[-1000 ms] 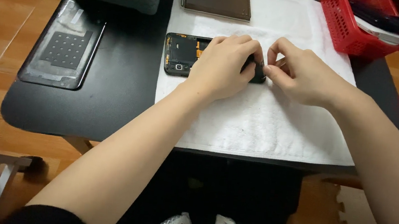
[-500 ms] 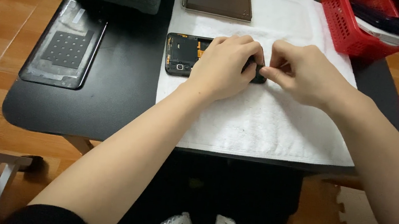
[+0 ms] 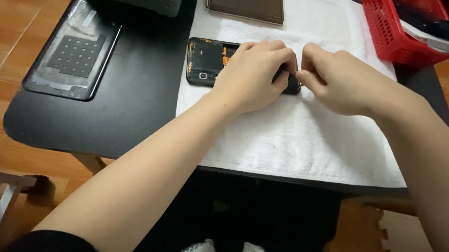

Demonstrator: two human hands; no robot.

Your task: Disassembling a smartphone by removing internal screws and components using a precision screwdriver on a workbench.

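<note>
The left hand (image 3: 253, 73) covers the right half of the opened black phone body with its back off (image 3: 206, 62), which lies on the far part of the white cloth towel (image 3: 291, 133). Its fingers curl down, pressing on the phone. The right hand (image 3: 342, 80) pinches at the phone's right end; whatever it grips is hidden.

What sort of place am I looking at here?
Probably a small home repair bench: an opened phone lies on a white towel over a black table, with a red basket of parts and wood flooring around.
</note>
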